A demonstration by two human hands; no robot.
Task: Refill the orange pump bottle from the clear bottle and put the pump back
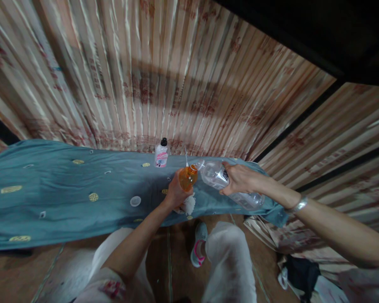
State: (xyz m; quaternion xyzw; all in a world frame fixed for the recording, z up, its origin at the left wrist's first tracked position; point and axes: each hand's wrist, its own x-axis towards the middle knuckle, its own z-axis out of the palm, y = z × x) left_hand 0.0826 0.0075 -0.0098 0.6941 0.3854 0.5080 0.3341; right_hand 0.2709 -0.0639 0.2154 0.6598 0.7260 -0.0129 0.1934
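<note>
Now my left grip (176, 194) clenches the orange bottle (188, 177) upright over the blue-clothed counter (66, 202), while my right grip (240, 179) tips the clear bottle (222, 179), mouth to mouth, seemingly for pouring.

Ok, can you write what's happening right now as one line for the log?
left hand: holds orange bottle | right hand: tilts clear bottle toward it | white bottle: upright on blue cloth
</note>
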